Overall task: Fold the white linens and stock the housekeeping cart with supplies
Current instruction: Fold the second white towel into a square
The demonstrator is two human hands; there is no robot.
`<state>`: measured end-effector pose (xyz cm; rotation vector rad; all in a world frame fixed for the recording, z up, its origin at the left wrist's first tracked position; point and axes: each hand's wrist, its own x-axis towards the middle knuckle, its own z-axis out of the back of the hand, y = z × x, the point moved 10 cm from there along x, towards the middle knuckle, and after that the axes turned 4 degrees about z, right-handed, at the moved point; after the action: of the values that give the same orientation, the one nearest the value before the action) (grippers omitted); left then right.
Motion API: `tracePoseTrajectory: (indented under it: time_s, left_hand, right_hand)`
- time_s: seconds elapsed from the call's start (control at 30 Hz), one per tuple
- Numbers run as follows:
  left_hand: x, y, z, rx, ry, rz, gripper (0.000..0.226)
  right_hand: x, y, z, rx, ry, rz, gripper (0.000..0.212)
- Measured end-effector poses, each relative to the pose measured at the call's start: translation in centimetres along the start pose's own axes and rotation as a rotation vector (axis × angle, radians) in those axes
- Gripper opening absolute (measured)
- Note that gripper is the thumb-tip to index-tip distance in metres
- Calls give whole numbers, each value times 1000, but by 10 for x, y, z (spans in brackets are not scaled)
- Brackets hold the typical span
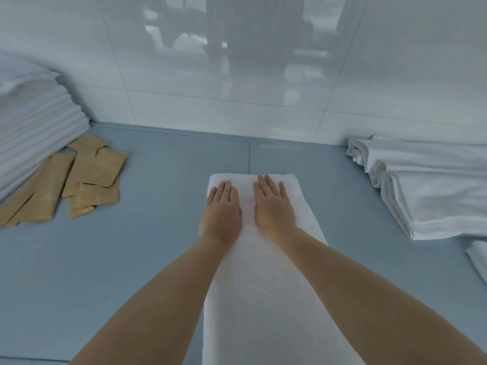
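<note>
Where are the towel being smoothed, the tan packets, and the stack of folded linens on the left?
towel (259,299): head view, bare middle stretch between the forearms.
tan packets (92,168): head view, flat face of a middle packet.
stack of folded linens (34,119): head view, layered front edge.

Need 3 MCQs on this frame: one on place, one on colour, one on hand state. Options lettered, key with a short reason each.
1. Where do the tan packets lie?
A. On the long towel
B. Left, beside the tall linen stack
C. Right, on the folded sheets

2. What colour is the work surface?
A. Blue-grey
B. Brown
C. Black

3. How are the hands placed on the long white towel?
A. Both pinch a corner
B. One lifts it
C. Both lie flat, fingers straight

Key: B, the packets spread out at the stack's foot on the left; A, the bare top is blue-grey; C, the left hand and right hand press palm-down near the towel's far end.
</note>
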<state>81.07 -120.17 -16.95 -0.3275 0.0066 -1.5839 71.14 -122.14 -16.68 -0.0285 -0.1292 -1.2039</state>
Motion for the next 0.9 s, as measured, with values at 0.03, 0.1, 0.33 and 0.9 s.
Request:
tracePoseTrajectory:
  time_s: [0.03, 0.1, 0.33, 0.9]
  left_hand:
    - [0, 0, -6, -19, 46, -22, 53]
    - [5, 7, -15, -19, 133, -4, 57]
    - [12, 16, -30, 48, 253, 47, 74]
    - [9, 13, -31, 14, 273, 39, 85]
  right_hand:
    - [5, 19, 2, 92, -8, 128, 50]
    - [10, 40, -5, 246, 74, 236, 50]
    - [6, -77, -26, 47, 271, -138, 63]
    - [-26, -74, -5, -32, 229, -207, 54]
